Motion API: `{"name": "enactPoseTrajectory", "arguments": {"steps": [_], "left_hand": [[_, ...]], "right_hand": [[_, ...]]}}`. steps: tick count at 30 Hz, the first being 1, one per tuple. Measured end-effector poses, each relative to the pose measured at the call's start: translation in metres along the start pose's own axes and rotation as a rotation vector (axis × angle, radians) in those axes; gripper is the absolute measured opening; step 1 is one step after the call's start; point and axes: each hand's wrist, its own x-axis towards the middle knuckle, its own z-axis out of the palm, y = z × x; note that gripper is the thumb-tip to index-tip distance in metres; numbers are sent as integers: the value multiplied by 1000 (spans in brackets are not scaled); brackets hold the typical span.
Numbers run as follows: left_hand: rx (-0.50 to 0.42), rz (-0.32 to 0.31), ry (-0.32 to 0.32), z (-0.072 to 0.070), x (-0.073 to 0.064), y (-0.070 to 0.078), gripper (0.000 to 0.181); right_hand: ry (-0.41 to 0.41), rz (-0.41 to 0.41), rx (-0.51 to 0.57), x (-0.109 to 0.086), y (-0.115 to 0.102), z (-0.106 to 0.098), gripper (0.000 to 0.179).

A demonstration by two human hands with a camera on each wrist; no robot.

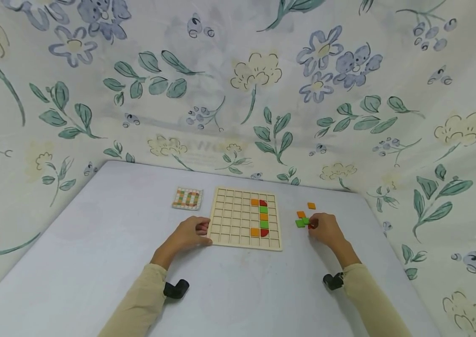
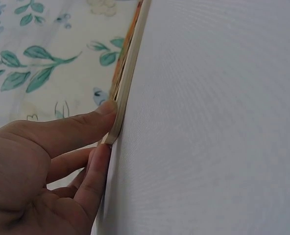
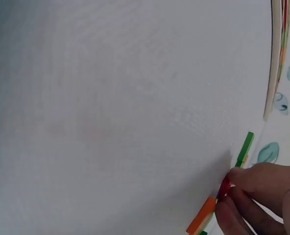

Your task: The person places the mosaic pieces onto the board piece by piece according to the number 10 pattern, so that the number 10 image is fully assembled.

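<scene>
A square wooden grid board [image 1: 231, 217] lies on the table, with orange, green and red tiles set in its right-hand columns. My left hand [image 1: 187, 232] holds the board at its near left corner, thumb along the edge and a fingertip [image 2: 102, 152] against the corner's underside. To the right of the board, my right hand [image 1: 326, 229] pinches a red tile [image 3: 224, 187] between thumb and fingers, low over the tabletop. Right beside those fingers lie green tiles [image 1: 300, 223] and an orange tile [image 1: 301, 214]. The hand partly hides the red tile in the head view.
A small card [image 1: 187, 199] printed with a coloured grid pattern lies left of the board. Another orange tile [image 1: 311, 206] sits apart, farther back on the right. Flower-print cloth [image 1: 221, 103] hangs behind the white table [image 1: 238, 290] and at its sides.
</scene>
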Motion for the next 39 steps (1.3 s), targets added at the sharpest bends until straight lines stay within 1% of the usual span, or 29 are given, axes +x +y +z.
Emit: {"name": "enactPoseTrajectory", "arguments": {"steps": [5, 9, 11, 13, 15, 18, 24, 27, 30, 35, 39], "left_hand": [[-4, -11, 2, 1, 0, 0, 66], [-1, -19, 3, 1, 0, 1, 66], [-1, -14, 1, 1, 0, 2, 67], [-1, -10, -1, 0, 0, 2, 67], [3, -4, -6, 0, 0, 2, 67], [8, -9, 0, -1, 0, 2, 66], [0, -12, 2, 1, 1, 0, 66], [-3, -11, 1, 1, 1, -2, 67], [-6, -12, 4, 1, 2, -2, 66], [-5, -6, 2, 1, 1, -1, 66], [1, -5, 3, 1, 0, 1, 65]], "right_hand": [[-19, -21, 13, -2, 3, 0, 23], [-16, -15, 26, 0, 4, 0, 22], [-13, -2, 32, 1, 1, -1, 24], [-4, -5, 39, 3, -5, -1, 25], [3, -23, 62, 3, -16, 0, 26], [15, -93, 85, 5, -38, 7, 25], [-21, -226, 127, 7, -86, 32, 21], [-34, -296, 145, 8, -106, 45, 21], [-49, -345, 156, 10, -122, 55, 20], [-103, -350, 179, 9, -141, 66, 20], [-126, -345, 173, 9, -148, 72, 21]]}}
